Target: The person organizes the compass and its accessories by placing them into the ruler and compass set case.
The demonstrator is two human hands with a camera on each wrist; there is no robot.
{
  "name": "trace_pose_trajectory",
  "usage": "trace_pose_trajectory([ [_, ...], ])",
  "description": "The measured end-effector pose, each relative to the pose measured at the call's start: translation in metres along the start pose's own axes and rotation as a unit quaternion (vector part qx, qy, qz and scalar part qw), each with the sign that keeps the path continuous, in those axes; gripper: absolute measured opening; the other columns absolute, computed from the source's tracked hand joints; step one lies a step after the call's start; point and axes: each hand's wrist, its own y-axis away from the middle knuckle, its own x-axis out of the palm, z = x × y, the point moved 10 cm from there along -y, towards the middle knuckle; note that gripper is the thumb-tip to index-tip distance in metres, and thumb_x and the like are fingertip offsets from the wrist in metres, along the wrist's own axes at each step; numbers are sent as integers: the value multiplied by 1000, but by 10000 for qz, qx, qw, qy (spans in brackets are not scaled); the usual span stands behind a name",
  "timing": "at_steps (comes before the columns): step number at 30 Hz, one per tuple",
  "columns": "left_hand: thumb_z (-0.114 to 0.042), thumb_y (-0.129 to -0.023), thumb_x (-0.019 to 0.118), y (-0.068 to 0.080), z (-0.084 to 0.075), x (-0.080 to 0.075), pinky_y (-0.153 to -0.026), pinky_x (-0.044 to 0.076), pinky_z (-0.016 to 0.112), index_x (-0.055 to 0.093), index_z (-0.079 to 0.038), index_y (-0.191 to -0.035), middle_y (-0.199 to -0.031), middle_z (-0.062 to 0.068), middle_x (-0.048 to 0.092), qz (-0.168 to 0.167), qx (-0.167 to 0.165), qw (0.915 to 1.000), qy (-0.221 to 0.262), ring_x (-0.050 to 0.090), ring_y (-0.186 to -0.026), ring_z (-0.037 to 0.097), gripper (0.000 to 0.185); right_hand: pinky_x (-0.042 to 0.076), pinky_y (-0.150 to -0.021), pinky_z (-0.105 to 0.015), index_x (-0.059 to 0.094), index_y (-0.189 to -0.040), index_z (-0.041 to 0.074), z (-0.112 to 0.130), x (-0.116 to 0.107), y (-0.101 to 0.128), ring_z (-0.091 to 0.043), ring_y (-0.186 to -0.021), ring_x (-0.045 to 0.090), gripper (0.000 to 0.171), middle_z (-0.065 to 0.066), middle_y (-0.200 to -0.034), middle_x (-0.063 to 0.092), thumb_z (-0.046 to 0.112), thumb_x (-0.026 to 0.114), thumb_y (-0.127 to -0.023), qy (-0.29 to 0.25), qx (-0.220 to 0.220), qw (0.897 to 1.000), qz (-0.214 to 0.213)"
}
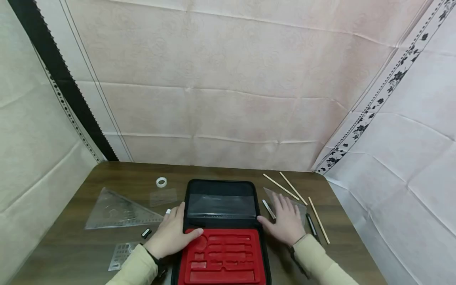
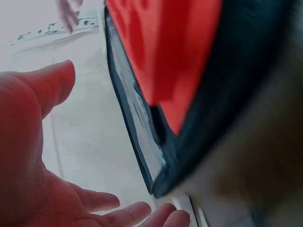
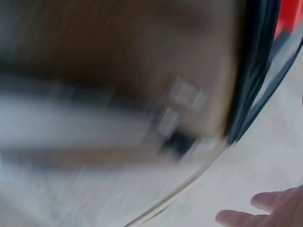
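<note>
A black zip-style case [image 1: 221, 185] lies unfolded on the table, its lid side away from me with a clear pocket. In its near half sits a red moulded tray [image 1: 228, 275] with shaped recesses, none of them filled. My left hand [image 1: 171, 234] is at the case's left edge, thumb stretched over the tray's corner, fingers extended. The left wrist view shows the left palm [image 2: 23, 156] with thumb and fingers spread apart. Beside the case's right edge, my right hand [image 1: 285, 222] has its fingers spread above a clear plastic set square [image 1: 302, 208], thumb tip right at the case.
Left of the case are a large clear set square [image 1: 114, 209], a white tape roll [image 1: 161, 182], a clear rectangular sheet [image 1: 163, 197], a small black-and-white eraser-like block [image 1: 146, 233] and a stencil [image 1: 121, 255]. On the right lie thin wooden sticks [image 1: 318, 219], a silver cutter-like tool [image 1: 268, 209] and a black pen [image 1: 312, 226].
</note>
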Motion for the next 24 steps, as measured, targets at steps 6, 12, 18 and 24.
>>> trace_pose_trajectory([
  [6, -56, -81, 70, -5, -6, 14, -98, 31, 65, 23, 6, -148, -145, 29, 33, 101, -104, 9995, 287, 28, -131, 52, 103, 20, -98, -72, 29, -147, -2, -55, -14, -10, -48, -125, 43, 104, -29, -139, 44, 72, 58, -81, 49, 335, 9988, 353],
  [12, -43, -83, 74, -8, -4, 16, -97, 33, 62, 24, 9, -146, -139, 31, 36, -78, -206, 9995, 209, 33, -125, 50, 96, 20, -95, -74, 28, -145, -6, -88, -8, -9, -52, -122, 44, 109, -34, -136, 45, 72, 62, -77, 206, 518, 9917, 1159],
  [18, -33, -82, 77, -13, -2, 11, -97, 35, 58, 23, 12, -145, -133, 34, 38, -377, -217, 9991, 0, 36, -123, 48, 94, 21, -95, -74, 34, -144, -3, -95, 1, -6, -51, -116, 49, 109, -31, -131, 50, 69, 70, -71, 240, 433, 9897, 1342],
  [24, -29, -81, 79, -17, 2, 10, -95, 38, 58, 25, 15, -142, -129, 37, 40, -485, -277, 9984, -93, 39, -120, 51, 93, 20, -95, -74, 37, -142, -2, -96, 4, -5, -51, -116, 48, 111, -30, -129, 51, 71, 72, -67, 340, 442, 9893, 1351],
])
